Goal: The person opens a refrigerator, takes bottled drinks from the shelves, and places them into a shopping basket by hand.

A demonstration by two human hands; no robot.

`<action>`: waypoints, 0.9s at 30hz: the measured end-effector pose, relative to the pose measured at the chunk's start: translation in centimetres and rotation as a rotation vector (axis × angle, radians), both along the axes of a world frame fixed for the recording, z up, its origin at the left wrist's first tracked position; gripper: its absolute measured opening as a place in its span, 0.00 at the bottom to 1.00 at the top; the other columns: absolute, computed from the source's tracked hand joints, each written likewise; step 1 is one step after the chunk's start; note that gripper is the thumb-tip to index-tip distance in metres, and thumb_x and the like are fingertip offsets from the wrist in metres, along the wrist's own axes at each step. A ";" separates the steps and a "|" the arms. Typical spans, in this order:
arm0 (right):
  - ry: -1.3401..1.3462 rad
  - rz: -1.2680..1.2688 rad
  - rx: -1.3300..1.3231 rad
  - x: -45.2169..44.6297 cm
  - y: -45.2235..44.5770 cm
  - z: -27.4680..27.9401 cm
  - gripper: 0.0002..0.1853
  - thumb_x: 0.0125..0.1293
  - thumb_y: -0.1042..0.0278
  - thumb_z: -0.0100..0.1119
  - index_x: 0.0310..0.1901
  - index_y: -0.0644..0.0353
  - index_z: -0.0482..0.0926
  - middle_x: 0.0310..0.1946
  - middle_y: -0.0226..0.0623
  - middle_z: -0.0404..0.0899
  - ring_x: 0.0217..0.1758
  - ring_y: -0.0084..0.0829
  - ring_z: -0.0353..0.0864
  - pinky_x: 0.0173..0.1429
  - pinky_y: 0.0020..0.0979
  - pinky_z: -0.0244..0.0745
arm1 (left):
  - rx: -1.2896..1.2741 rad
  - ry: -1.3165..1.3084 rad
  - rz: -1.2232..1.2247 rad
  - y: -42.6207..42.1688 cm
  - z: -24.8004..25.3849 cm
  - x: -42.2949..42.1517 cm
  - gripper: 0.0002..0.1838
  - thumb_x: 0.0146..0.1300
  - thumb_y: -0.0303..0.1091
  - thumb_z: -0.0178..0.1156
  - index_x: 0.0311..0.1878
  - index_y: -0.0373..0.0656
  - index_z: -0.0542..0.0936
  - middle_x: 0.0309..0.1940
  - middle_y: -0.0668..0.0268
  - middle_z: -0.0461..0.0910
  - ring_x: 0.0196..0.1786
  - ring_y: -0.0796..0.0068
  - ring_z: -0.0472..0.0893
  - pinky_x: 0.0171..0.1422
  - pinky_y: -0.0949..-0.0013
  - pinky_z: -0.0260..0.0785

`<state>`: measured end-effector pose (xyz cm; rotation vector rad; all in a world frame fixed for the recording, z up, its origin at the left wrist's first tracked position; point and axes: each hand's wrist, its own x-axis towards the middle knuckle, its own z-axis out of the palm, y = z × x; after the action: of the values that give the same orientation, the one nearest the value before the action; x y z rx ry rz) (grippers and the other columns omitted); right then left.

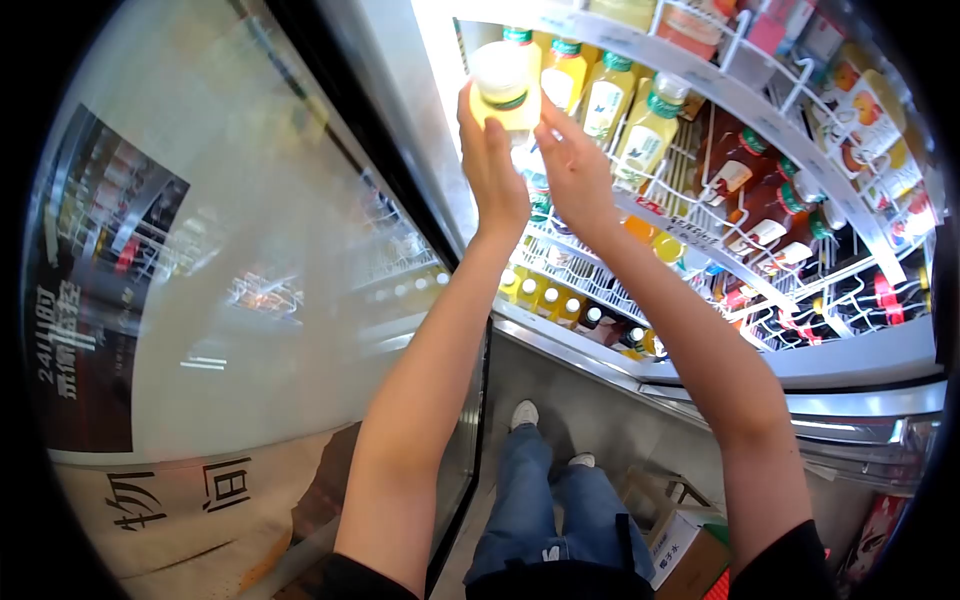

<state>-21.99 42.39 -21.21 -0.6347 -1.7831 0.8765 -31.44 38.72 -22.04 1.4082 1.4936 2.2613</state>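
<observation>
Far left there's a glass door point(270, 215) standing open, full of reflections (plus a dark sticker point(112, 385) with white characters on it). Next over is the left hand point(495, 185), fingers curled up along the left side of a white-capped bottle point(506, 108) with pale yellow stuff in it, thumb across the front, so it's got a proper grip. That bottle's up between the two hands, at the left end of the lit fridge. The right hand point(580, 180) has its fingertips right up at the bottle's right side, but I can't tell if they're pinching it or just steadying it. Right of that: yellow bottles point(604, 108) with green caps, a cardboard box point(695, 565) down on the floor, then dark red bottles point(735, 172) lying at a slant from this angle.
</observation>
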 end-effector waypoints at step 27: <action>0.161 -0.026 -0.507 30.7 -25.2 4.9 0.43 0.67 0.67 0.65 0.78 0.55 0.50 0.61 0.43 0.73 0.59 0.33 0.77 0.60 0.34 0.75 | -0.480 -0.255 -0.790 -19.4 5.8 23.6 0.27 0.73 0.41 0.55 0.70 0.40 0.66 0.62 0.61 0.73 0.61 0.72 0.73 0.64 0.69 0.65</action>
<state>8.70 17.20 -16.34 -0.8774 -1.4081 1.3388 -7.79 19.30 -16.26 1.2007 1.0308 1.4196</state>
